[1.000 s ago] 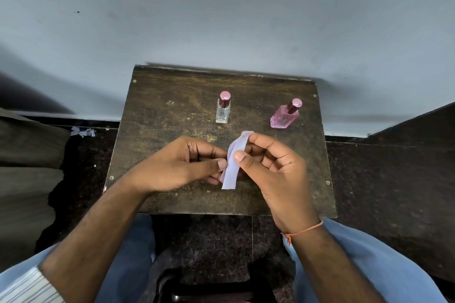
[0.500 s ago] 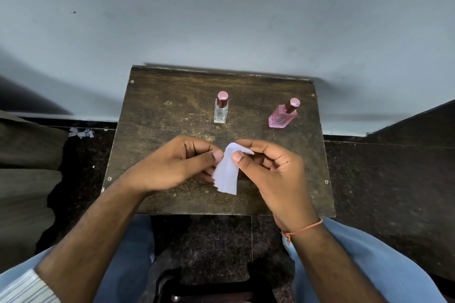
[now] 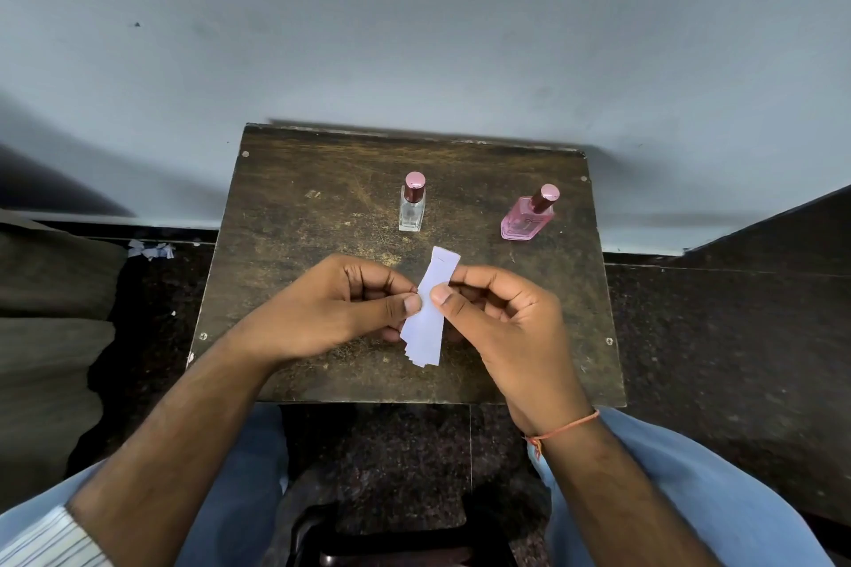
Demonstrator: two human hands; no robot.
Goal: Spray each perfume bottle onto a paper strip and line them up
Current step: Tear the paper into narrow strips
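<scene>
I pinch a small stack of paper strips (image 3: pixel 430 311) between left hand (image 3: pixel 340 308) and right hand (image 3: pixel 502 313) above the desk's (image 3: pixel 294 216) middle, thumbs on top, probably to peel one free. Both perfume bottles, clear (image 3: pixel 412 208) and pink (image 3: pixel 528 216), stand capped toward the far edge, leaving room for lining up.

Dark scuffed matt wooden tabletop (image 3: pixel 322 216); clear glossy glass bottle (image 3: pixel 411 213); pink glossy glass bottle (image 3: pixel 525 222); white matt paper strips (image 3: pixel 430 318).

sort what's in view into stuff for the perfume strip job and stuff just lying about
For the job:
- paper strips, a small stack pinched between left hand and right hand
- clear perfume bottle, capped, upright
- pink perfume bottle, capped
- wooden table they stand on

Lying about:
- paper scraps on the floor
- orange wrist thread
</scene>
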